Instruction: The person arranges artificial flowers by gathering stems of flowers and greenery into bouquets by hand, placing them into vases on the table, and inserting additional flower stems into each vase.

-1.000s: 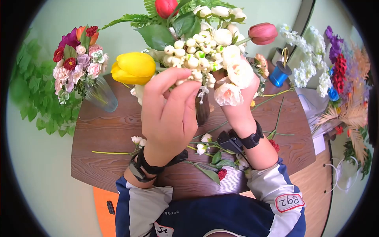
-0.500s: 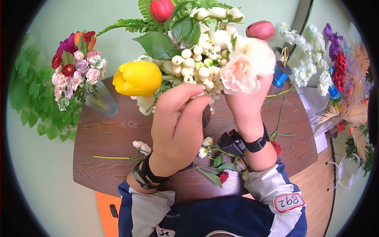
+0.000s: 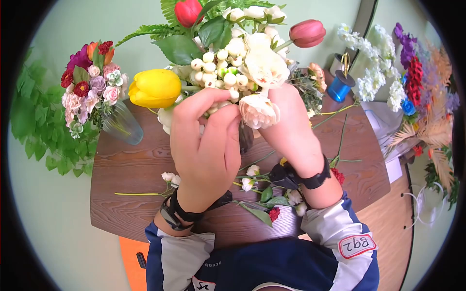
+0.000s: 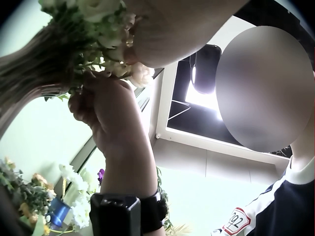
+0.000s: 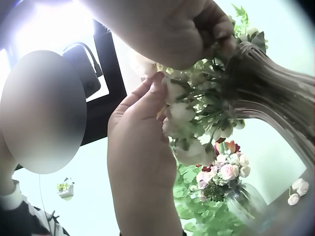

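Note:
A large arrangement stands in a ribbed glass vase (image 4: 29,73), seen from below in both wrist views. White berries (image 3: 208,68) cluster at its middle, with a yellow tulip (image 3: 154,88) to their left. In the head view my left hand (image 3: 206,145) pinches low in the berry sprig, thumb and index fingertips at its lowest berries. My right hand (image 3: 293,126) is partly behind pale pink peonies (image 3: 259,110); in the left wrist view its fingers curl round stems just above the vase mouth. The peony blooms hang over its wrist side, close to my left thumb.
On the wooden table (image 3: 131,169) lie loose white blossoms (image 3: 171,179), a red flower (image 3: 274,214) and cut stems. A second vase of pink flowers (image 3: 94,92) stands left. A blue wire spool (image 3: 340,89) is at the back right; more flowers hang at far right.
The right hand swung up and right with the peonies, then came back left and down beside the left hand. The left hand dipped right and returned, its fingertips staying at the berries.

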{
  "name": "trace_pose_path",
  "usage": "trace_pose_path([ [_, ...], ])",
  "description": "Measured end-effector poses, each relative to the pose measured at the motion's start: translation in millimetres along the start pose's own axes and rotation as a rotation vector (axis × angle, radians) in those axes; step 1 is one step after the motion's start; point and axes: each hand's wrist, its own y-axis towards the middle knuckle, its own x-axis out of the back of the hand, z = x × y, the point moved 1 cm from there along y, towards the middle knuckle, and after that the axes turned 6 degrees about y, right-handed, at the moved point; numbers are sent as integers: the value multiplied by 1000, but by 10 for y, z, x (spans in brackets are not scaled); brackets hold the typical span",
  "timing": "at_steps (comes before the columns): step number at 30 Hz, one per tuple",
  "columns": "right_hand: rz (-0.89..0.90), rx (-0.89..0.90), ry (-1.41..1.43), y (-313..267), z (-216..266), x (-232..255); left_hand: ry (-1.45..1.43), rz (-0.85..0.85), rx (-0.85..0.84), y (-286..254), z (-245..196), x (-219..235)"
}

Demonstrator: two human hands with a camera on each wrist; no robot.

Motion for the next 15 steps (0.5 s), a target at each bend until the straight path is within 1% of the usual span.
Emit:
trace_pose_path([
  [1, -2, 1, -1, 8, -7, 50, 11, 4, -15, 4, 16, 8],
  [3, -103, 291, 167, 28, 32, 211, 22, 4, -31, 10, 42, 0],
  [4, -102, 292, 166, 23, 41, 260, 10, -18, -34, 7, 59, -14],
  [6, -80, -22, 608, 7, 20, 349, -3, -39, -34, 1, 69, -9],
  [7, -25, 0, 633, 6, 5, 408, 3, -43, -41, 4, 67, 3],
  [8, -23, -1, 631, 19, -40, 407, 9, -46, -49, 10, 59, 13],
  [10, 43, 51, 742, 44, -175, 334, 15, -60, -22, 22, 37, 40],
  [11, 1, 56, 773, 57, -180, 274, 23, -74, 2, 27, 29, 58],
  [12, 2, 57, 773, 54, -164, 264, 23, -75, 2, 26, 32, 83],
  [14, -164, 302, 169, 58, -62, 267, 7, -107, -52, 27, 78, 156],
  [15, -291, 329, 213, 89, -74, 166, 45, -154, -108, 39, 116, 192],
])
